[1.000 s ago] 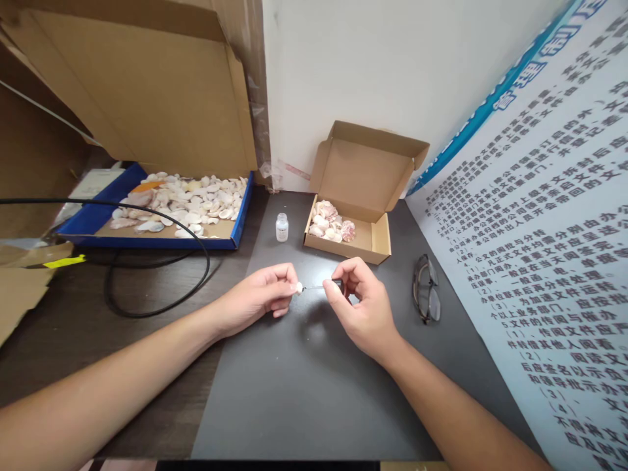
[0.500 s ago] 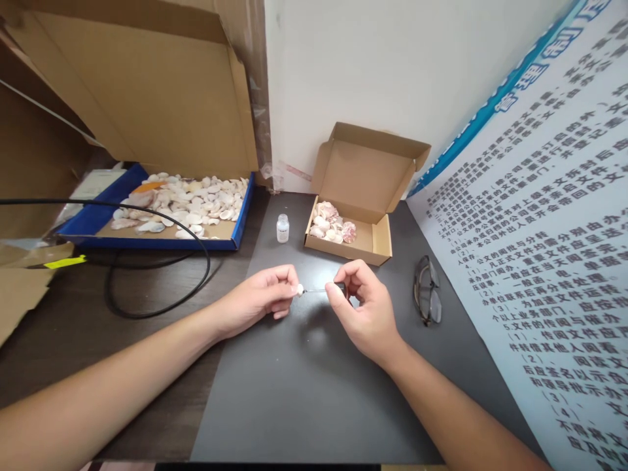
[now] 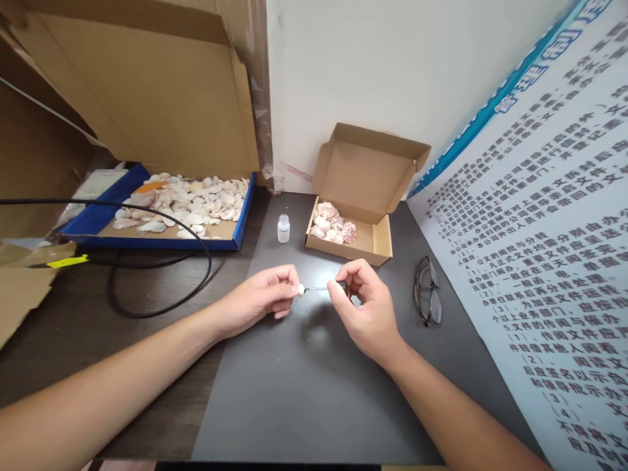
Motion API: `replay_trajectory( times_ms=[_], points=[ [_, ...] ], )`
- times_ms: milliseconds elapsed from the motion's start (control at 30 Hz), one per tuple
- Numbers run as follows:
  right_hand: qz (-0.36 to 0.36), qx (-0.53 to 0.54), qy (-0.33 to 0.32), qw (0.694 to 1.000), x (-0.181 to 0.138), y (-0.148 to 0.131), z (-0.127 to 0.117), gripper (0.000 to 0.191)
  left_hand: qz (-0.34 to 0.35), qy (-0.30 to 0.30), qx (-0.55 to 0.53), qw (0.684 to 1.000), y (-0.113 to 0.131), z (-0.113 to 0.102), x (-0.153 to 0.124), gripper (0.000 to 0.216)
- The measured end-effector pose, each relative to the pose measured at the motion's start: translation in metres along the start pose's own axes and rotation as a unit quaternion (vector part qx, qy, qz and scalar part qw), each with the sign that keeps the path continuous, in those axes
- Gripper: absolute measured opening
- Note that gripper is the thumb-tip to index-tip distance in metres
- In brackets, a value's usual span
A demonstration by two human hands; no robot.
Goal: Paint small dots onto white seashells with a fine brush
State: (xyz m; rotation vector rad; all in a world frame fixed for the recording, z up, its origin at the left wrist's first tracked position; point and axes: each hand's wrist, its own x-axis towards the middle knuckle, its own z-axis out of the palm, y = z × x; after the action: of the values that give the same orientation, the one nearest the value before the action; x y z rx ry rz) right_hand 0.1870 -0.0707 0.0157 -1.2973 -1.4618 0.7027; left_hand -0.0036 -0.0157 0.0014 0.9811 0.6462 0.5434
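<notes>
Between thumb and fingers, my left hand (image 3: 269, 292) pinches a small white seashell (image 3: 301, 289). My right hand (image 3: 366, 307) grips a black-capped applicator brush (image 3: 342, 288) whose thin stem points left, its dark tip at or very near the shell; whether they touch is too small to tell. Beyond my hands stands a small clear bottle (image 3: 283, 229) with a white label, its cap off. A small cardboard box (image 3: 383, 243) with its lid raised sits behind my right hand, holding several white and pinkish shells (image 3: 330, 222) on its left side.
At back left, a blue-edged box (image 3: 216, 244) with a raised lid holds many pale shells. A black cable (image 3: 209, 275) loops before it. Glasses (image 3: 428, 291) lie right of my right hand. A printed poster (image 3: 540, 216) leans along the right side.
Both hands keep nearly the same place and grip. The shell and the brush stem have shifted only very slightly.
</notes>
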Motion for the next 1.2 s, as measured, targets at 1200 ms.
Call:
replay_trajectory(
  times_ms=[1200],
  points=[
    [0.008,0.000,-0.013,1.000,0.0008,0.0013,-0.0012,0.014,0.002,-0.008,-0.002,1.000,-0.0002,-0.0017,0.0003,0.025]
  ],
)
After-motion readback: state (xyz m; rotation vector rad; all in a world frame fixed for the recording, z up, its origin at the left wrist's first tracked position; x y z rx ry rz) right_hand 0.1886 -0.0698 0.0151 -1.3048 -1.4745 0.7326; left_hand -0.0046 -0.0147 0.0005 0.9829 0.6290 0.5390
